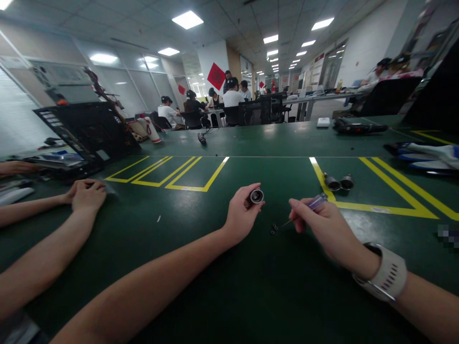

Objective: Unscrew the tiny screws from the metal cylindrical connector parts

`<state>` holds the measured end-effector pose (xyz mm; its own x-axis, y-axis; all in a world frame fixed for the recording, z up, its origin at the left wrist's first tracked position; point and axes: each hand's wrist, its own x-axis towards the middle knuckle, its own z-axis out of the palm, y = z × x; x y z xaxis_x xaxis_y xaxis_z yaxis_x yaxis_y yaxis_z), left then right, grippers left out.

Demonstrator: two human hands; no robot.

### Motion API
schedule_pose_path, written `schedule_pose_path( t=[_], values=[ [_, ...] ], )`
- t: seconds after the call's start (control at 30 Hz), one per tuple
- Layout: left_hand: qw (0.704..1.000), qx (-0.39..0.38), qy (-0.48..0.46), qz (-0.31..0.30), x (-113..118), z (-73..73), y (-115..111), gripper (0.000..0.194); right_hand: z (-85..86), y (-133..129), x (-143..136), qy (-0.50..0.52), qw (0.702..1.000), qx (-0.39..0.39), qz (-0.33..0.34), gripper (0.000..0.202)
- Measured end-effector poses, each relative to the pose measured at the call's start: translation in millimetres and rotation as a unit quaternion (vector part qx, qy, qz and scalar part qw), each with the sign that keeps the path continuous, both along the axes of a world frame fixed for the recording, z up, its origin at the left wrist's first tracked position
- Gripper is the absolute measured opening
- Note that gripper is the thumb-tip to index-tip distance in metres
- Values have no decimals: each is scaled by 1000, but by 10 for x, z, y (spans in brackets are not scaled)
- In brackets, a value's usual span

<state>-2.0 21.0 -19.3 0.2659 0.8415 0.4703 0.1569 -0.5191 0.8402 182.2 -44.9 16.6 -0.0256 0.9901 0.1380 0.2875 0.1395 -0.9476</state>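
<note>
My left hand (242,212) is closed around a short round metal socket-like part (256,196), its hollow end facing me. In my right hand (319,222) is a screwdriver (317,201) with a translucent purple handle, gripped between thumb and fingers. Its thin shaft slants down to the left, with the tip close to several tiny dark ring-shaped pieces (274,228) on the green table (229,296). Whether the tip touches them I cannot tell. Two similar metal parts (339,182) stand together beyond my right hand, by the yellow tape.
A co-worker's hands (88,193) rest on the table at the left. Farther off lie a small dark cylindrical part (202,138), a black tool (358,126), a white box (323,123) and blue-white gloves (426,155). A black open case (86,134) stands at the left.
</note>
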Motion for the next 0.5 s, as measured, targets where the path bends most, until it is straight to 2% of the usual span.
schedule_pose_path(
  t=[0.17, 0.5],
  values=[
    [1000, 21, 6, 1, -16, -28, 38, 43, 50, -29, -25, -81, 997, 14, 10, 42],
    [998, 53, 33, -2, -12, -33, 39, 43, 31, -51, -74, -143, 988, 51, 18, 41]
  ],
)
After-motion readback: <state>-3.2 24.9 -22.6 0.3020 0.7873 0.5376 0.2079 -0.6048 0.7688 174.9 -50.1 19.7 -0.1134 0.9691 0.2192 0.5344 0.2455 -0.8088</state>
